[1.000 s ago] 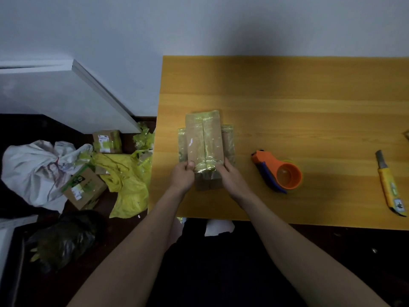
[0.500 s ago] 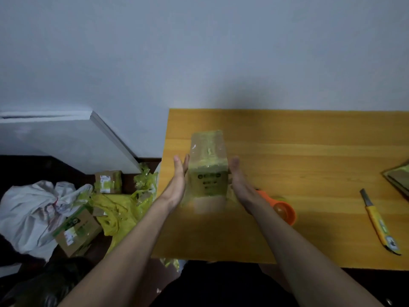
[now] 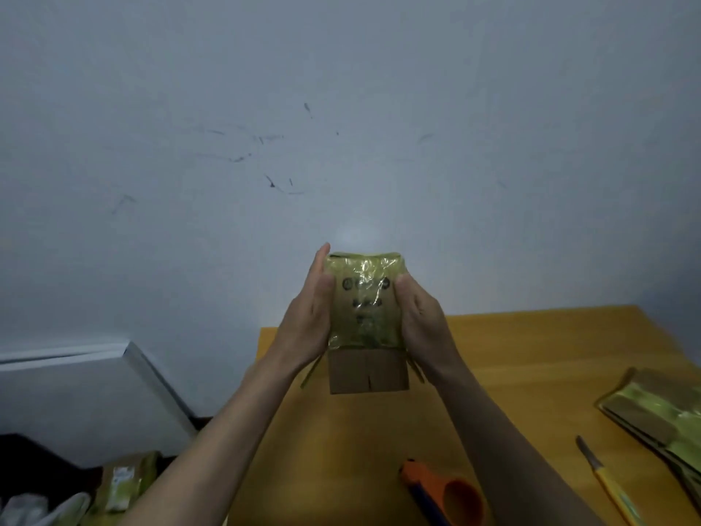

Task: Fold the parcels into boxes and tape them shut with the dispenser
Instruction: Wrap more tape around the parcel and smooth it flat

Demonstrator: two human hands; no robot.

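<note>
My left hand (image 3: pixel 307 320) and right hand (image 3: pixel 425 317) raised above table (image 3: pixel 531 373), palms pressed flat against opposite sides of upright parcel (image 3: pixel 364 317); fingers straight. Tape dispenser (image 3: pixel 447 495) below parcel, knife (image 3: pixel 607 484) right; wall (image 3: pixel 341 108) behind

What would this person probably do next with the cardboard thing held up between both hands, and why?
Probably fold the plain brown bottom flaps shut. The left hand and right hand press the sides of the tape-covered brown cardboard box, already squared, flaps hanging open. The orange tape dispenser lies untouched on the yellow wooden table.
</note>
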